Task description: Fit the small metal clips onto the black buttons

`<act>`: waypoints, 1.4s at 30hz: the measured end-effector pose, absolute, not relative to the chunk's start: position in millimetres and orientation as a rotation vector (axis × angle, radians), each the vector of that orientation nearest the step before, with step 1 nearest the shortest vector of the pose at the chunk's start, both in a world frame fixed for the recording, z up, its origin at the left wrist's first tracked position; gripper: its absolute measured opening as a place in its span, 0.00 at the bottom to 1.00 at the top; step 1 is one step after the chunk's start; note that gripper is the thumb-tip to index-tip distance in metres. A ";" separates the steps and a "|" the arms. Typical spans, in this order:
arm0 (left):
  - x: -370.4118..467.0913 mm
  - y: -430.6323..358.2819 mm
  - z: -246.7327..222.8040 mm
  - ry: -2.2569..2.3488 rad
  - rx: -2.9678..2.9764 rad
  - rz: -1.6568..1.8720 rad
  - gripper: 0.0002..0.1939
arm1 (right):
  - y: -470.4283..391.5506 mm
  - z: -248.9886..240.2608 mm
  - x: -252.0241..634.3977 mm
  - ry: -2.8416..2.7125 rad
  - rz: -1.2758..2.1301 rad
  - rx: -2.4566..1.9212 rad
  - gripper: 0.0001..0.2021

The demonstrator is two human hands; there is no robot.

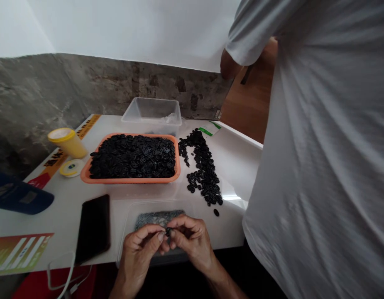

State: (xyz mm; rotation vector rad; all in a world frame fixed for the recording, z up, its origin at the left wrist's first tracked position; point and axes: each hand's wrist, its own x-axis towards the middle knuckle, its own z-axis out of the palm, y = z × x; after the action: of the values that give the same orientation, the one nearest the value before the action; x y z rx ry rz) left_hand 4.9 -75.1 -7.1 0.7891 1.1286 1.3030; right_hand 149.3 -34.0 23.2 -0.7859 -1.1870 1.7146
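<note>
Both hands meet over a clear plastic box (pixel 125 226) at the front of the table. In it lies a heap of small grey metal-looking pieces (pixel 159 216). My right hand (pixel 192 238) pinches a small black piece (pixel 168 231) between thumb and fingers. My left hand (pixel 143 243) is closed in a pinch right against that piece; what its fingertips hold is too small to make out. Beyond the hands stands an orange basket (pixel 129 180) piled with small black oval pieces (pixel 132 155). More loose black oval pieces (pixel 207 178) are spread on the table to its right.
A dark phone (pixel 94 228), a yellow tub (pixel 69 143), its lid (pixel 71 167) and a dark blue bottle (pixel 23 195) are on the left. Behind the basket sits another clear box (pixel 152 112). A person in a grey shirt (pixel 319 145) stands close on the right.
</note>
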 end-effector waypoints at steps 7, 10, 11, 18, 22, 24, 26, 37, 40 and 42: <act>5.7 -75.2 -3.4 1.134 0.764 1.315 0.07 | -33.5 23.6 149.3 -1.179 1.691 -0.780 0.06; 4.9 -74.8 -1.9 1.127 0.769 1.313 0.07 | -34.2 23.0 148.8 -1.192 1.691 -0.774 0.05; 4.7 -74.6 -1.4 1.123 0.775 1.309 0.07 | -34.5 22.9 148.6 -1.198 1.690 -0.769 0.04; 9.2 -75.7 7.1 1.177 0.789 1.332 0.07 | -35.1 24.8 147.6 -1.229 1.650 -0.776 0.02; 8.8 -75.9 8.1 1.203 0.837 1.326 0.06 | -36.1 23.8 149.0 -1.304 1.584 -0.817 0.02; 6.3 -75.7 6.8 1.196 0.903 1.300 0.05 | -38.0 21.9 150.2 -1.358 1.504 -0.869 0.03; 4.4 -75.7 6.6 1.202 0.958 1.301 0.05 | -40.7 20.3 151.1 -1.399 1.440 -0.902 0.03; 14.8 -69.9 22.7 1.175 1.117 1.435 0.06 | -41.9 29.5 149.2 -1.269 1.492 -0.801 0.02; 13.8 -68.2 23.4 1.179 1.119 1.379 0.08 | -38.6 30.3 150.0 -1.247 1.476 -0.793 0.02; 12.9 -67.7 22.2 1.178 1.103 1.345 0.08 | -37.8 28.9 149.8 -1.248 1.471 -0.804 0.02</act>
State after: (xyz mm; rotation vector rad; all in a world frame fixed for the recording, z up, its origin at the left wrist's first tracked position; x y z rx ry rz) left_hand 12.9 -67.7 22.2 1.1028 1.1783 1.3446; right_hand 149.8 -37.8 28.9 -0.8035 -1.2477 1.4710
